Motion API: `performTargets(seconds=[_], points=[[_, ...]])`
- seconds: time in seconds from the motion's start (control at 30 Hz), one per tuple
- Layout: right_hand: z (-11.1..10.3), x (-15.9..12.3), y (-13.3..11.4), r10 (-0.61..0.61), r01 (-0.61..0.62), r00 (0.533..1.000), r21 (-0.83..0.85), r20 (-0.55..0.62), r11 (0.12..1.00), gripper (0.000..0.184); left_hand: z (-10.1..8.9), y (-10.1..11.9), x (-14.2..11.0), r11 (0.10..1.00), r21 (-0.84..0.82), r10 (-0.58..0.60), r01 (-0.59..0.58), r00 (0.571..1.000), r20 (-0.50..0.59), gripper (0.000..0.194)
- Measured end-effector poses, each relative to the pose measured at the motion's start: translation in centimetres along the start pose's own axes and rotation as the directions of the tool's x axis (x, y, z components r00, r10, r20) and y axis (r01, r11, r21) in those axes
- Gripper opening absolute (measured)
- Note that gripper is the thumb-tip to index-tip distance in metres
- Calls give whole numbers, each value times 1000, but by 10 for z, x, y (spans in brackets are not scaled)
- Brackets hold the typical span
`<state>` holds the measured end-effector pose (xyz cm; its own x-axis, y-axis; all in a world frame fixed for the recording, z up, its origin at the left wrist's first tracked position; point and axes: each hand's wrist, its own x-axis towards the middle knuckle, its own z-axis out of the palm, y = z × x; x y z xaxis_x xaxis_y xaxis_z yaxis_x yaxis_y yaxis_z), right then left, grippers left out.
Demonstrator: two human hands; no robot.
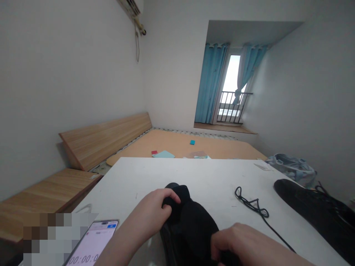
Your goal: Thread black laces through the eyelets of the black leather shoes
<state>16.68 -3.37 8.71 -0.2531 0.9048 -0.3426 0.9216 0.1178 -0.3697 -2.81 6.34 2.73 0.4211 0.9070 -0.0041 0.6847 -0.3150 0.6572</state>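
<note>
A black shoe [194,229] lies at the near edge of the white table [210,173], between my two hands. My left hand [163,205] is closed on its far part, thumb and fingers pinching the dark material. My right hand [230,242] curls round the near right side, its fingertips partly hidden. No lace shows in the visible part of this shoe. To its right, a loose black shoelace [253,207] lies bunched at one end, with a single strand running toward me under or behind my right forearm.
Another black shoe [310,210] with laces sits at the table's right edge. A phone [95,236] showing a timer lies at the left, partly behind my forearm. Beyond the table are a bed [224,144] and a wooden headboard [111,138]. A pale blue bag [294,166] is at the right.
</note>
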Motion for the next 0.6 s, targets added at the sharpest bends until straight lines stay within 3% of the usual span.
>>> performTargets(seconds=[0.07,0.13,0.23,0.4,0.5,0.6], points=[[-9,2,-11,43,-43,999,-13,25,999,31,0,-1,0,1000,-4,2,-2,1000,2,43],[-17,6,-21,57,-56,990,-10,128,998,35,0,-2,0,1000,-13,9,-9,1000,1,42],[-22,18,-31,15,-4,967,-47,253,999,38,1,-4,0,999,-30,21,-21,1000,-9,42],[-18,37,-41,-26,51,996,-301,87,952,39,1,-4,-1,999,-47,18,-18,1000,0,43],[-21,44,-40,39,38,972,-320,230,947,38,-1,-1,-2,1000,-22,2,-2,1000,-4,43],[-27,46,-31,149,-68,928,-239,341,969,36,-2,1,-4,1000,-20,-1,0,1000,-8,41]])
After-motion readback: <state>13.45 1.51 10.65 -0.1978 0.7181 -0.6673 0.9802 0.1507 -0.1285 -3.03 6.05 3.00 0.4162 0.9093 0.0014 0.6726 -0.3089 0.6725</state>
